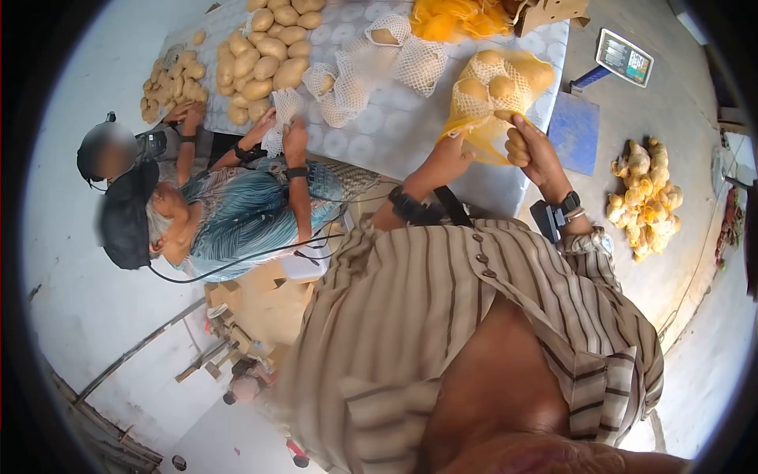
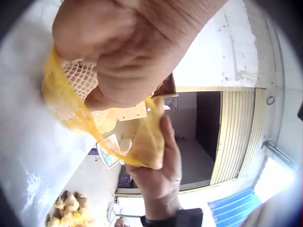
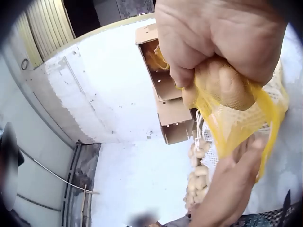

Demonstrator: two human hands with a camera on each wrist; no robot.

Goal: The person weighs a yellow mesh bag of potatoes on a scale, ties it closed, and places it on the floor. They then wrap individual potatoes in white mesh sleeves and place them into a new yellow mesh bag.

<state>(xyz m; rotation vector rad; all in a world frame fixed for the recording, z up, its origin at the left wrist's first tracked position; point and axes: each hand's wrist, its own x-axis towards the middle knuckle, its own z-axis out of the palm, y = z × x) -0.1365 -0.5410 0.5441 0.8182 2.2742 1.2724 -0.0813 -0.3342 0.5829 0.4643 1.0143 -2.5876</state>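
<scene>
A yellow net bag (image 1: 496, 95) holding several potatoes lies on the patterned table (image 1: 395, 126). My left hand (image 1: 450, 156) pinches the bag's open yellow edge (image 2: 71, 113) at its near left. My right hand (image 1: 527, 150) grips the other side of the mouth together with a potato (image 3: 222, 87) that presses against the yellow mesh (image 3: 236, 123). In the left wrist view my right hand (image 2: 158, 165) holds the bunched yellow netting (image 2: 147, 142) just below my left hand (image 2: 123, 52).
Loose potatoes (image 1: 268, 55) and white net bags (image 1: 395, 55) cover the table's far side. Another person (image 1: 237, 205) at my left handles a white net. A pile of ginger (image 1: 643, 197) lies on the floor at right, near a scale (image 1: 624, 57) and a blue board (image 1: 574, 130). Cardboard boxes (image 3: 165, 90) stand behind.
</scene>
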